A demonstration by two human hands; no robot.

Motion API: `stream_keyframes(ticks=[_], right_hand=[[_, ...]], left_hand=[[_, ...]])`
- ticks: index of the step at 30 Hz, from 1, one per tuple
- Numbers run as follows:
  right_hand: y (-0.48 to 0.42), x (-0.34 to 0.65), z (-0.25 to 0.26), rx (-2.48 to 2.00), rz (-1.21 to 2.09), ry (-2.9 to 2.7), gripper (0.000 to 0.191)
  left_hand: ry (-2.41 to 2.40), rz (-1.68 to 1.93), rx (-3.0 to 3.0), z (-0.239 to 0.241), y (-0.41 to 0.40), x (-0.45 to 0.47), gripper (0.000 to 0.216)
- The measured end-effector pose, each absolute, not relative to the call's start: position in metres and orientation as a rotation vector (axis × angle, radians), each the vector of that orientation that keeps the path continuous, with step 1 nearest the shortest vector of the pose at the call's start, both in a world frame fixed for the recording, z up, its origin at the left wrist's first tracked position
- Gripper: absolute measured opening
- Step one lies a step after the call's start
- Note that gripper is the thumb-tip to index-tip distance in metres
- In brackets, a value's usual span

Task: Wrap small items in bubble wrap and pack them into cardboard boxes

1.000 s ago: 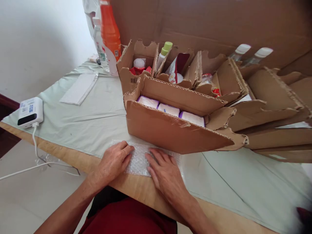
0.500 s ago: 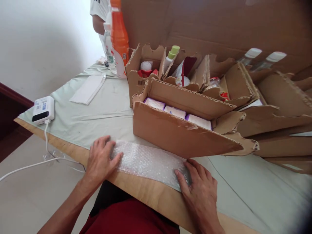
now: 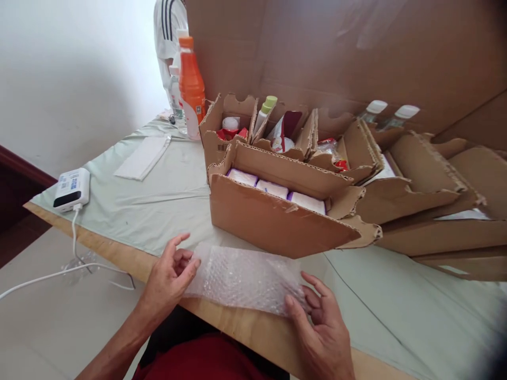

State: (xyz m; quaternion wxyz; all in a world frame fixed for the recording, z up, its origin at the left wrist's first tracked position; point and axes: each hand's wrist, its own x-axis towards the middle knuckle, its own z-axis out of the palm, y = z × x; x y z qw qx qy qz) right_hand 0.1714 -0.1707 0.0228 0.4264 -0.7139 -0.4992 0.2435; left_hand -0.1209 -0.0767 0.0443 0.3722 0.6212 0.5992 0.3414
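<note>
A strip of clear bubble wrap (image 3: 243, 277) stretches between my hands at the table's front edge. My left hand (image 3: 168, 277) pinches its left end between thumb and curled fingers, the index finger raised. At the opposite end, my right hand (image 3: 322, 322) has its thumb on the near side and fingers behind, gripping the wrap. Just beyond the strip stands a long cardboard box (image 3: 273, 216) with white and purple packs (image 3: 271, 188) inside.
Several cardboard compartments (image 3: 380, 158) hold small goods behind. An orange bottle (image 3: 191, 79) stands near a person in a white sleeve (image 3: 165, 26). On the left lie a folded white sheet (image 3: 142, 157) and a white device (image 3: 72, 189) with a cable (image 3: 47, 277).
The bubble wrap has gone from lying flat under spread fingers to being gripped at both ends, seemingly lifted slightly. My fingers have curled around its edges. The camera view has shifted.
</note>
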Motion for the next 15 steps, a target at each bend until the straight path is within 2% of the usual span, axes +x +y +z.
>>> stream_keyframes(ticks=[2,3,5,7,9,13,15], right_hand=[[-0.175,0.176,0.023,-1.798,0.592,-1.260,0.056],[-0.176,0.178,0.024,-1.807,0.558,-1.302,0.056],[-0.175,0.183,0.027,-1.775,0.487,-1.479,0.047],[-0.170,0.185,0.033,-1.659,0.442,-1.707,0.031],[-0.166,0.184,0.042,-1.524,0.372,-1.850,0.024],[-0.174,0.183,0.074,-1.417,0.152,-1.886,0.034],[-0.183,0.189,0.096,-1.493,0.035,-1.823,0.042]], left_hand=[[1.514,0.828,1.597,0.040,-0.083,-0.124,0.070],[1.522,0.813,1.645,0.038,-0.086,-0.126,0.072],[1.524,0.827,1.788,0.032,-0.091,-0.128,0.064],[1.469,0.863,1.951,0.029,-0.092,-0.127,0.045],[1.387,0.918,2.086,0.033,-0.091,-0.124,0.032],[1.394,1.248,2.288,0.067,-0.090,-0.117,0.029],[1.436,1.460,2.369,0.094,-0.086,-0.110,0.041]])
